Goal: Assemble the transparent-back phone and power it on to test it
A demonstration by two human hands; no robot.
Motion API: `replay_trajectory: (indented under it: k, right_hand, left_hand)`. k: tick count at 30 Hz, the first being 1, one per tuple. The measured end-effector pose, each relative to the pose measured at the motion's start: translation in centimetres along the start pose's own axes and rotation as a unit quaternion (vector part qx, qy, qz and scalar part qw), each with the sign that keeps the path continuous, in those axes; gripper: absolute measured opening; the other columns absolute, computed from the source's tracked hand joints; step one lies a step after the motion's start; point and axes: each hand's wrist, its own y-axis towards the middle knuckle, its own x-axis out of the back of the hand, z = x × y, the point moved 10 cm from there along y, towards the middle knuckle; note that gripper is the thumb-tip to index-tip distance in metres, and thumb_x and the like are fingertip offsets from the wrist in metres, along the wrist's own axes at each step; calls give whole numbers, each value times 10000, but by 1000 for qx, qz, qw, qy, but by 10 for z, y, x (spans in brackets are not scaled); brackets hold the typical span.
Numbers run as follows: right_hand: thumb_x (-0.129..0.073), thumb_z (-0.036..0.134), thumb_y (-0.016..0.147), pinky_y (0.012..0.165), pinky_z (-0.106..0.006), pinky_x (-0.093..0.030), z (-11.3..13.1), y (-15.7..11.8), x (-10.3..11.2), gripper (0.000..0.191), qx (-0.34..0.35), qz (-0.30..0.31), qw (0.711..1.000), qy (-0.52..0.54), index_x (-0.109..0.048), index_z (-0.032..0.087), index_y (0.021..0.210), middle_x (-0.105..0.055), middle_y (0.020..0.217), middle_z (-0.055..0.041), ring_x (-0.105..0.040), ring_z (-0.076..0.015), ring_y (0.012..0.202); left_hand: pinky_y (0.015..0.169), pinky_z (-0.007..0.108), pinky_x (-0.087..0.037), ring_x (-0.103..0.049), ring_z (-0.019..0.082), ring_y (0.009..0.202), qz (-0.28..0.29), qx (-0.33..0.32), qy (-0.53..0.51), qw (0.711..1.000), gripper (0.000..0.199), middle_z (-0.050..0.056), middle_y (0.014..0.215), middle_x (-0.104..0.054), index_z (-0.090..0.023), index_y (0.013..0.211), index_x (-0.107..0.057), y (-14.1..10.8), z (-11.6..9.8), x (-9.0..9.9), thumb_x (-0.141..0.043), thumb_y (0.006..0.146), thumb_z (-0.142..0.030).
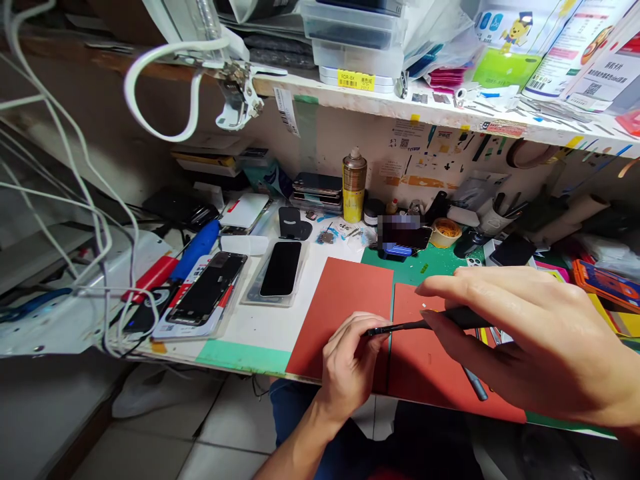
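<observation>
Two bare hands over a brick-red, flat two-panel work mat (pixel 345 287). Left hand (pixel 349 363) above the mat's near middle, thumb and fingers pinching a small, thin, dark part (pixel 373 331); fingertips hide most of it, can't ID it. Right hand (pixel 535 340) above the mat's right panel, gripping a slim black tool (pixel 465 317), index fingertip lifted off it; can't see what the rear fingers do. Tool spans toward the mat's middle, end right at the part; touching or not, can't tell. Handling, my read: part is light, likely stiff, fragile, maybe slick; take it by the edges, light pinch. Tool is light and rigid; hold the thick handle, leave the shaft free. Looks: part near-black, no markings readable. Tool dark, close to level, narrowing toward the part. Left of mat: black-screened phone with pale frame (pixel 281 269), face up. Behind mat: upright spray can with yellow lower half (pixel 353 200).
</observation>
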Motion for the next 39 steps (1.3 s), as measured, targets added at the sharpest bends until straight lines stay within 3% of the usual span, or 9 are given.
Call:
replay_trajectory:
  k: [12, 15, 18, 20, 23, 25, 27, 30, 39]
  right_hand:
    - [-528, 209, 1048, 539, -317, -463, 0, -2, -3, 132, -26, 31, 999, 14, -615, 216, 1147, -783, 880, -38, -703, -177, 599]
    - [-631, 320, 1005, 570, -335, -540, -18, -20, 24, 188, -128, -51, 990, 0, -651, 311, 1192, -794, 922, -16, -736, -210, 650]
    - [-792, 465, 886, 611, -368, -605, -52, -63, 38, 379, -279, -161, 946, 20, -677, 357, 1230, -788, 943, -23, -759, -253, 733]
    - [-811, 480, 869, 631, -360, -611, -78, -103, 14, 350, -373, -186, 907, 64, -703, 328, 1165, -782, 940, -31, -751, -240, 734]
    - [-810, 553, 846, 693, -348, -621, -109, -173, -63, 406, -516, -184, 816, 183, -699, 256, 1100, -775, 926, -44, -752, -233, 797]
    - [-828, 575, 816, 685, -343, -621, -117, -216, -111, 461, -584, -209, 745, 244, -688, 227, 1084, -770, 945, -58, -733, -217, 780]
    - [-815, 596, 818, 634, -335, -611, -117, -240, -141, 503, -608, -220, 718, 258, -674, 206, 1102, -763, 943, -69, -710, -203, 735]
    - [-814, 599, 814, 689, -343, -610, -117, -255, -158, 522, -618, -236, 705, 256, -663, 200, 1114, -757, 961, -76, -714, -209, 798]
    - [-846, 569, 793, 812, -364, -587, -121, -257, -158, 490, -624, -249, 689, 272, -670, 210, 1076, -743, 1010, -71, -718, -216, 883]
  left_hand:
    - [892, 288, -594, -726, 169, 974, -13, -8, 14, 1000, 291, 37, 1025, -750, -232, 1131, -675, 0, -3, 4, -666, 944, -10]
    - [912, 292, -603, -730, 169, 996, -17, 11, 6, 1000, 278, 29, 1036, -757, -248, 1127, -689, 0, 6, 7, -671, 952, -32]
    - [932, 312, -622, -737, 181, 1035, -28, 59, -20, 998, 258, 34, 1076, -757, -260, 1147, -701, -2, 21, 11, -656, 976, -72]
    - [943, 308, -627, -741, 180, 1046, -44, 84, -24, 995, 249, 34, 1104, -759, -265, 1159, -712, -4, 29, 16, -667, 978, -100]
    - [953, 298, -632, -751, 180, 1053, -50, 103, -20, 993, 231, 33, 1125, -772, -259, 1164, -725, -4, 34, 19, -691, 972, -135]
    - [949, 289, -638, -761, 179, 1046, -48, 107, -19, 993, 218, 32, 1123, -781, -251, 1162, -730, -3, 34, 18, -697, 971, -152]
    - [943, 273, -640, -767, 171, 1033, -52, 108, -17, 993, 207, 28, 1107, -788, -247, 1157, -736, -1, 33, 19, -706, 969, -166]
    - [931, 249, -645, -776, 157, 1007, -65, 116, -11, 991, 216, 23, 1080, -795, -247, 1163, -746, 0, 33, 20, -726, 959, -178]
    - [934, 242, -655, -801, 164, 993, -71, 122, 8, 990, 274, 19, 1084, -818, -257, 1210, -754, 1, 30, 17, -750, 945, -187]
